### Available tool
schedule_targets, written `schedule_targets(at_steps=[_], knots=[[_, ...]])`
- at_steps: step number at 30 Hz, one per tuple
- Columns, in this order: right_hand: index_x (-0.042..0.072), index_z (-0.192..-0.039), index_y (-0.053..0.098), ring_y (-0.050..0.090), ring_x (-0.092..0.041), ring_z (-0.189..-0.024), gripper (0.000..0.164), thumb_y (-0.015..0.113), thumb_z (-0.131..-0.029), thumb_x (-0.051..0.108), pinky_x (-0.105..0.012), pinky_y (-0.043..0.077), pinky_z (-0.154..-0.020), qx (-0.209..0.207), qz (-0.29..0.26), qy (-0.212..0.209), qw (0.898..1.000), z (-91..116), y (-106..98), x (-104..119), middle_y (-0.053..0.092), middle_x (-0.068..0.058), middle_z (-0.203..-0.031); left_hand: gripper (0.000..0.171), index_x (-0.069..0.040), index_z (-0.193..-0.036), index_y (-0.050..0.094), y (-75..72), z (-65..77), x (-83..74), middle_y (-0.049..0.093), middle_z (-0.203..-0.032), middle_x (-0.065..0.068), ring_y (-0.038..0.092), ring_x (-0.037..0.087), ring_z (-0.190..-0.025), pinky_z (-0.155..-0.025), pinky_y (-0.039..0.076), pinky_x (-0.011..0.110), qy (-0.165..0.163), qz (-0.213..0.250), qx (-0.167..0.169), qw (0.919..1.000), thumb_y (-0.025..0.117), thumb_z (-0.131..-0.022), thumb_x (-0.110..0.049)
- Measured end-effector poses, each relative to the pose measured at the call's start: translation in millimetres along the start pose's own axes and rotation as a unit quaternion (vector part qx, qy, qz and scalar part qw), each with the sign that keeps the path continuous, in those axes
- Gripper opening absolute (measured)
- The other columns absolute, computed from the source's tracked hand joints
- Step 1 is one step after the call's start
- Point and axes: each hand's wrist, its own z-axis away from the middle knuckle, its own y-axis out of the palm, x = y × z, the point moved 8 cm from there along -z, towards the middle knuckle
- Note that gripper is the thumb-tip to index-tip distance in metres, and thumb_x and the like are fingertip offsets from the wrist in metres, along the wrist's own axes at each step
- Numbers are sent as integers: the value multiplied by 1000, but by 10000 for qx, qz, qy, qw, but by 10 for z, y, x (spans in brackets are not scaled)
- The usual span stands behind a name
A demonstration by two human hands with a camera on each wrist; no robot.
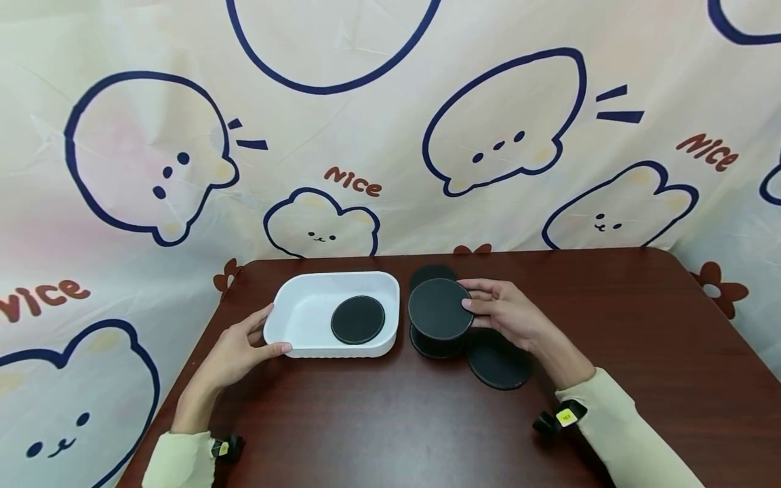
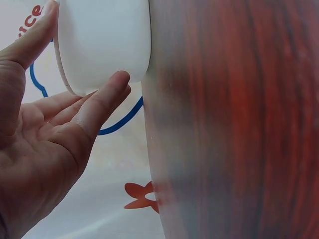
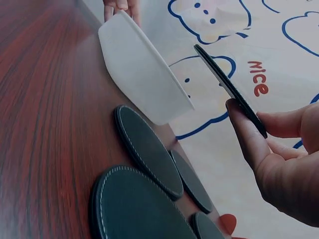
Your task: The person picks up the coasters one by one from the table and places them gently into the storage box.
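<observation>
Transfer seems underway: a round black leather-look coaster (image 1: 438, 310) is pinched by the right hand (image 1: 506, 314), needing leftward carriage into the white oblong plastic tub (image 1: 308, 315) gripped by the left hand (image 1: 236, 349).

The desk (image 1: 634, 339) has a dark, reddish-brown surface. Behind it is a pale sheet (image 1: 390, 135), printed with blue-outlined bears (image 1: 321, 227) and brownish-red flowers (image 1: 732, 291).

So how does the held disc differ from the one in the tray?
The held disc is pinched by the right hand; the tray disc is touched by no hand. The held disc is raised, outside the white tray; the tray disc lies inside it. Both look round and dark.
</observation>
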Motion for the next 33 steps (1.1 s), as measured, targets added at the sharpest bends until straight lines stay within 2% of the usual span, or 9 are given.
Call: schedule_targets(at_steps=[5, 8, 12, 18, 33], knots=[[-1, -165, 36, 74, -5, -111, 61, 60, -110, 9, -26, 64, -92, -45, -134, -25, 9999, -109, 74, -22, 44, -27, -166, 105, -1, -169, 28, 15, -1, 6, 48, -161, 32, 62, 48, -138, -108, 54, 58, 7, 29, -21, 10000, 86, -92, -41], [-2, -164, 37, 75, -5, -108, 59, 59, -110, 8, -26, 64, -91, -3, -235, -113, 9997, -176, 138, -10, 60, -20, -154, 104, -1, -169, 28, 15, -4, 6, 47, -162, 32, 62, 48, -138, -108, 54, 58, -1, 31, -12, 10000, 86, -92, -41], [-1, -164, 38, 77, -8, -106, 58, 58, -110, 7, -26, 64, -91, 52, -355, -241, 9991, -264, 232, 34, 68, -13, -142, 105, 0, -168, 28, 5, 0, 10, 46, -162, 33, 61, 49, -139, -108, 54, 58, -30, 8, -4, 10000, 87, -92, -42], [-1, -163, 39, 77, -9, -106, 57, 57, -109, 4, -28, 65, -91, 81, -527, -288, 9982, -383, 402, 92, 59, -25, -153, 107, 0, -168, 28, -2, 5, 16, 45, -162, 33, 60, 49, -139, -108, 54, 58, -51, -37, -2, 10000, 87, -91, -44], [-1, -159, 47, 79, -12, -100, 51, 58, -109, 1, -29, 65, -89, 22, -960, -155, 9953, -672, 827, 88, 61, -29, -150, 106, 0, -168, 28, -5, -9, 21, 44, -163, 34, 60, 50, -139, -107, 54, 57, -30, -6, -3, 10000, 87, -91, -43]])
